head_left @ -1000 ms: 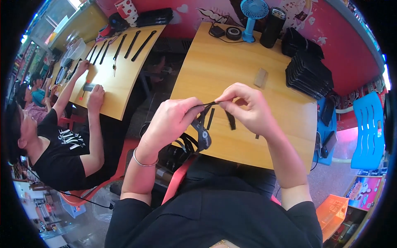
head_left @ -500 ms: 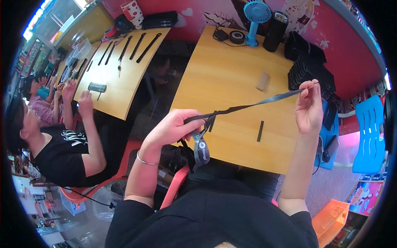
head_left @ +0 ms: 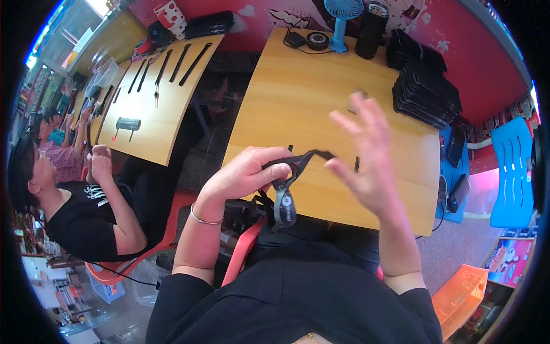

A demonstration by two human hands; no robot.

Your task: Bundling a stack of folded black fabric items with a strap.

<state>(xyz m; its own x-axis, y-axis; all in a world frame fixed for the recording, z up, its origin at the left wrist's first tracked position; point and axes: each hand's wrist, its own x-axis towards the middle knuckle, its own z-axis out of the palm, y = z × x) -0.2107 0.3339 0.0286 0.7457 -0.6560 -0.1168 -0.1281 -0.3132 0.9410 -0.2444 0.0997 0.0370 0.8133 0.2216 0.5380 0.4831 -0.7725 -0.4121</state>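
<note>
Over the near edge of the wooden table (head_left: pixel 309 97), my left hand (head_left: pixel 240 176) pinches a dark strap (head_left: pixel 285 209) between thumb and fingers. A looped grey length with pale printing dangles below that hand, and the strap's short free end sticks out to the right. My right hand (head_left: pixel 372 163) is raised beside this end, fingers spread and slightly blurred, holding nothing. A short black strip (head_left: pixel 357 164) lies on the tabletop, partly covered by my right thumb. Another dark bit (head_left: pixel 290 148) shows just above my left hand. Behind my right fingertips, a small flat block (head_left: pixel 358 94) is half hidden.
Folded black pieces (head_left: pixel 425 97) are stacked at the table's right. A blue fan (head_left: pixel 340 23), a black bottle (head_left: pixel 372 30) and a round black object (head_left: pixel 318 40) stand at the back. On the left, a person (head_left: pixel 86 212) sits at another table with black straps (head_left: pixel 195 64).
My right hand has let go of the strap's far end and moved left and nearer, its fingers opening. The strap, stretched taut before, is now slack. My left hand still grips it.
</note>
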